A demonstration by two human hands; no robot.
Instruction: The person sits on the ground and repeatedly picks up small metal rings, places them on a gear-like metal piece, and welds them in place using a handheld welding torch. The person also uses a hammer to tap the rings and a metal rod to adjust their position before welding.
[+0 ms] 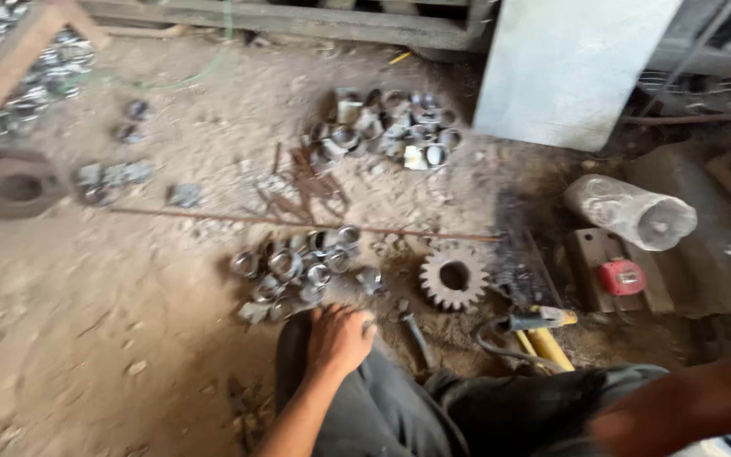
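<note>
My left hand [338, 337] lies over my knee in dark trousers [399, 415], fingers curled down at the dirt floor. Its fingertips are right beside a pile of several short shiny metal rings [298, 269]. Whether it holds one of them is unclear. My right arm comes in blurred at the lower right, and my right hand [628, 423] is a smear above the trousers; its fingers cannot be made out. A rusty toothed gear [453, 276] lies flat just right of the ring pile.
A second heap of metal rings [387, 131] lies farther back, and a thin rusty rod [298, 222] crosses the floor. A yellow-handled tool [543, 334], a red tape measure [622, 277], a clear plastic roll [632, 211], a grey panel [564, 68] and a big rusty nut [14, 184] surround the spot.
</note>
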